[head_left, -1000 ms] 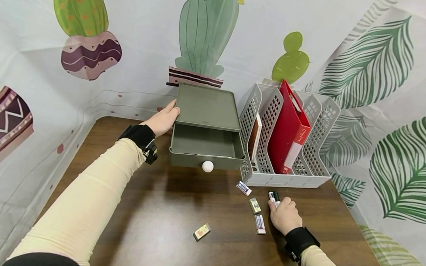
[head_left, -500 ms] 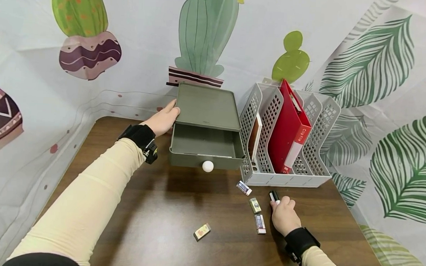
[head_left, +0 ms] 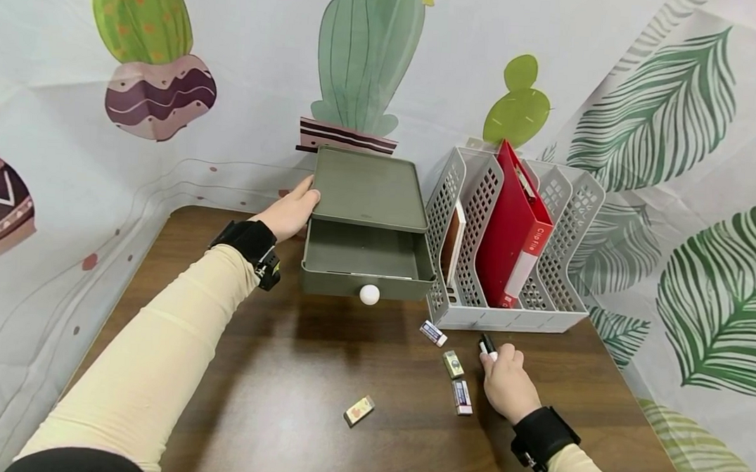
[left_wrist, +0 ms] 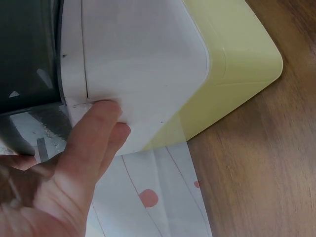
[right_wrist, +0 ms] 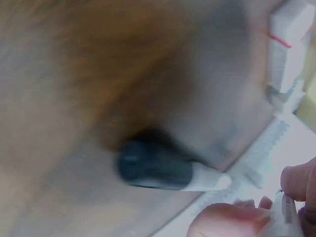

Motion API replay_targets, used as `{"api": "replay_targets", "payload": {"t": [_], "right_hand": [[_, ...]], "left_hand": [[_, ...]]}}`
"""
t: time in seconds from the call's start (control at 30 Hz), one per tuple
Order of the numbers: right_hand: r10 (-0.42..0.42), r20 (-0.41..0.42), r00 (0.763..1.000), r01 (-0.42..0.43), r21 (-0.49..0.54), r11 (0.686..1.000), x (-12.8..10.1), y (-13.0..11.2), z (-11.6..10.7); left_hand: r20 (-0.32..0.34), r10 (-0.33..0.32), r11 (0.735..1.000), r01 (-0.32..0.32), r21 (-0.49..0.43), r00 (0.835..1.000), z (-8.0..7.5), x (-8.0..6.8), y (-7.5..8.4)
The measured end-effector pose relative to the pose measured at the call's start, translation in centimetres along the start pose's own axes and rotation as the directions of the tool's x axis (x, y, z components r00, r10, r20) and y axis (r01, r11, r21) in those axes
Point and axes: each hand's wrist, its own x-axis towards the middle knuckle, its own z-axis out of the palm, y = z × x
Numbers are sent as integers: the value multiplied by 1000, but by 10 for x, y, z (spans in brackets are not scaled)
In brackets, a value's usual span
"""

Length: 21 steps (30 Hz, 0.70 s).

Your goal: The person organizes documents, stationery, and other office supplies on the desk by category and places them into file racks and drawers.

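An olive-green drawer box (head_left: 368, 193) stands at the back of the brown table (head_left: 269, 400), its drawer (head_left: 364, 260) with a white knob (head_left: 369, 294) pulled out. My left hand (head_left: 303, 199) lies with straight fingers against the box's left side; in the left wrist view the left hand's fingers (left_wrist: 94, 138) press that side wall (left_wrist: 148, 74). My right hand (head_left: 498, 355) is curled round a marker (head_left: 487, 344) with a black cap, low over the table in front of the file rack. The blurred right wrist view shows the marker (right_wrist: 158, 168) running to my fingertips (right_wrist: 232, 222).
A grey file rack (head_left: 566, 286) with a red clip file (head_left: 514, 231) stands right of the box. Several small erasers lie on the table: one (head_left: 433, 333) near the rack, two (head_left: 453, 364) (head_left: 462, 397) left of my right hand, one (head_left: 359, 410) nearer me.
My right hand has shifted slightly and closed round the marker, the wrist dropping a little toward me. The left hand and the drawer have not moved.
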Motion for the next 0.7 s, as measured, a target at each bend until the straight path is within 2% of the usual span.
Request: {"api": "replay_targets", "payload": {"t": [0.13,0.43,0.7], "right_hand": [[-46,-6,999,46,27,999,3,-7,-8],[-65,21,998,65,18,998,15,-21,-28],[-101,-66,993,106,87,991,22,-33,-35]], "left_hand": [[-8,1,1000,-1,-3,1000,0,-2,1],[8,-4,1000,4,-13,1000,1,5,-6],[7,6,1000,-6,-28,1000,1,-2,1]]}}
